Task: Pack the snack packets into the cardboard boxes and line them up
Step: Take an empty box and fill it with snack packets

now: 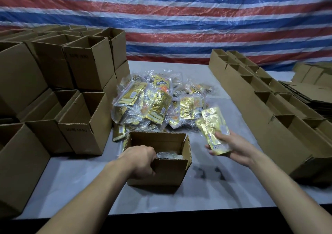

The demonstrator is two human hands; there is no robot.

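An open cardboard box [167, 172] stands on the table in front of me, with clear-wrapped packets lying at its bottom. My left hand [140, 161] grips the box's near-left rim, fingers curled over the edge. To the right of the box, my right hand [231, 147] holds a couple of gold snack packets [213, 127] upright above the table. Behind the box lies a heap of gold and clear snack packets [154, 102].
Open cardboard boxes [84, 124] are stacked in two tiers on the left. Rows of open boxes [251, 97] line the right side, with flat cardboard [309, 93] beyond them. A striped tarp [179, 27] hangs behind the grey table [206, 194].
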